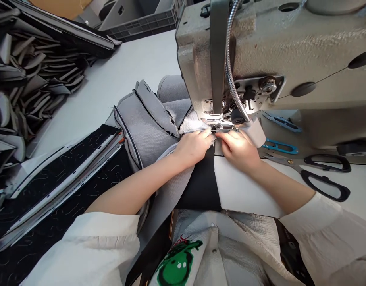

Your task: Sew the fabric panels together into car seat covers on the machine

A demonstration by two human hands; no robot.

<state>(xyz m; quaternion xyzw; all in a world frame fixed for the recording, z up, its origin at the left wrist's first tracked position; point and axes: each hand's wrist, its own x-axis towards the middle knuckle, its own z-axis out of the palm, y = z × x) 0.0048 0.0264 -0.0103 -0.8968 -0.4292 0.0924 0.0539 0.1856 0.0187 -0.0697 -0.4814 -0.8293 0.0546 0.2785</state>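
Note:
My left hand (195, 146) is closed on the edge of a grey padded fabric cover (155, 139), just left of the sewing machine's (201, 51) needle area. Opposite it, my right hand (239, 149) pinches the same edge with thumb and forefinger, close to the presser foot (220, 126). The cover bunches up to the left, with dark piping along its seams. A black fabric strip (202, 182) hangs from the work over the table's front edge. The machine's lamp lights the spot, and the needle tip cannot be made out.
Scissors (316, 169) with black handles and two blue thread snips (281, 146) lie right of my right hand. Stacked cut fabric pieces (37, 75) fill the left side. Black quilted panels (66, 190) lie nearer me. A grey plastic crate (147, 22) stands behind.

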